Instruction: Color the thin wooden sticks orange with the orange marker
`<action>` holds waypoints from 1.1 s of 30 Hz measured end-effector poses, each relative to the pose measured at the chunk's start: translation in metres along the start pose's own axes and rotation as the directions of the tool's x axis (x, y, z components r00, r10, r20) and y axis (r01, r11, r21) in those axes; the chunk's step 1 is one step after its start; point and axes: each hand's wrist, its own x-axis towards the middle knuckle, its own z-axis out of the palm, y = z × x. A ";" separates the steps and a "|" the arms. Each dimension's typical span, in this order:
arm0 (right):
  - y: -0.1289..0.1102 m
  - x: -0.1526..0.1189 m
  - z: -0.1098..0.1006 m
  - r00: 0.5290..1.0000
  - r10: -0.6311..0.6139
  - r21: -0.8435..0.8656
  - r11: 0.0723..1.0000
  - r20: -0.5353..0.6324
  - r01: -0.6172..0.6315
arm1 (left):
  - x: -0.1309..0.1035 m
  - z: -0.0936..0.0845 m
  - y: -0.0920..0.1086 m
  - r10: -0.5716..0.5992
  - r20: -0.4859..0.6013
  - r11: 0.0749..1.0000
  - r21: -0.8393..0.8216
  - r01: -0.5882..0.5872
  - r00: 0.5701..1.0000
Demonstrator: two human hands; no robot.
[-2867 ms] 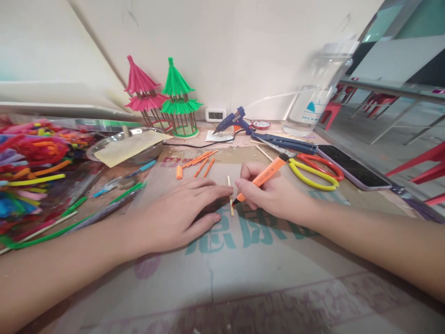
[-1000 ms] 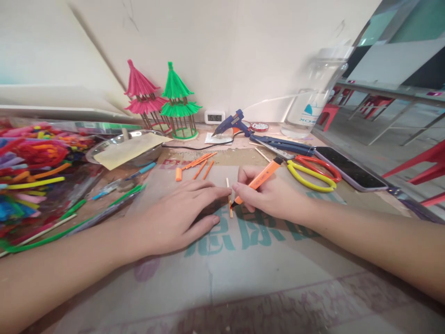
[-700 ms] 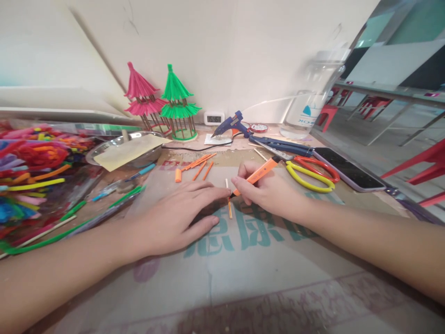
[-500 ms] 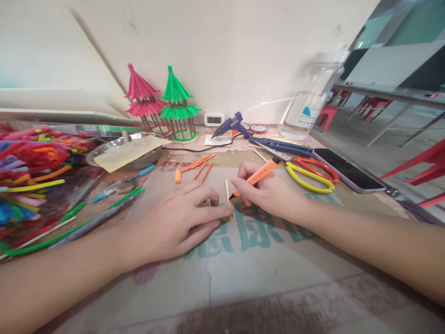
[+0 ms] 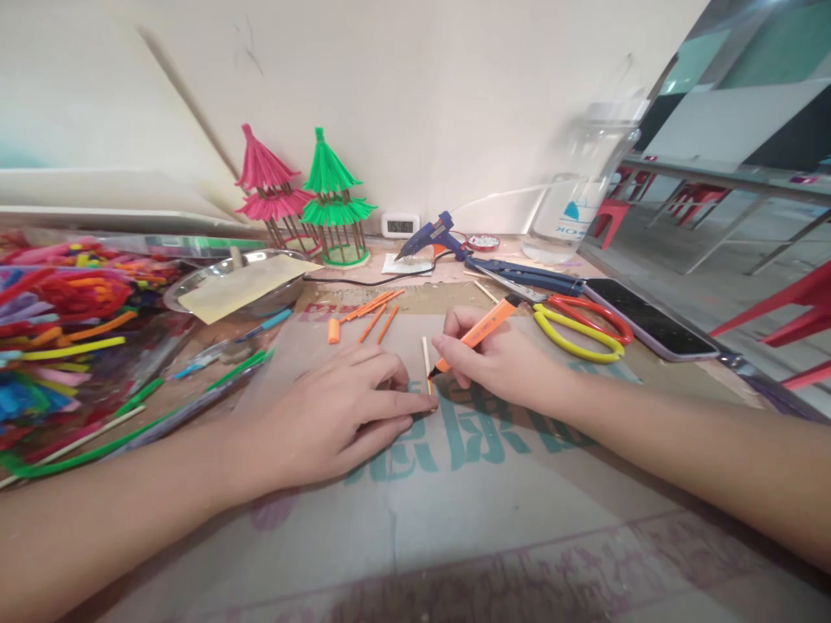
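A thin wooden stick (image 5: 426, 353) lies on the covered tabletop, pale at its far end and orange towards its near end. My left hand (image 5: 344, 407) rests low on the table, and an outstretched fingertip presses the near end of the stick down, hiding it. In my right hand (image 5: 497, 350) is an orange marker pen (image 5: 484, 323), uncapped and slanted, its dark tip touching the stick. The orange cap (image 5: 333, 330) stands beyond my left hand, beside several orange sticks (image 5: 372, 305).
Red-and-yellow-handled scissors (image 5: 577, 333), a phone (image 5: 649, 316) and a water bottle (image 5: 571, 190) lie or stand right. Behind are a blue glue gun (image 5: 428, 235), a small clock (image 5: 401, 225), green (image 5: 334, 203) and pink (image 5: 269, 186) pagoda models. Left: a metal bowl (image 5: 188, 281), colourful pipe cleaners (image 5: 65, 303).
The marker tip has shifted slightly towards me along the stick. My left fingertip has moved a little right, covering the stick's near end. The view has tilted slightly.
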 end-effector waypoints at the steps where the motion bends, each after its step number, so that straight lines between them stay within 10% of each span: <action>1: 0.000 0.001 0.000 1.000 0.001 -0.015 1.000 -0.016 -0.001 | 0.000 0.000 0.000 -0.004 0.005 1.000 -0.004 0.004 1.000; 27: 0.012 0.012 -0.001 0.994 -0.004 0.033 0.999 -0.109 0.008 | -0.001 0.002 -0.002 -0.025 0.012 0.999 -0.029 0.026 1.000; 33: 0.012 0.015 -0.010 0.999 0.027 0.223 0.974 0.030 -0.033 | -0.001 0.002 -0.002 -0.018 0.001 0.999 -0.028 0.018 1.000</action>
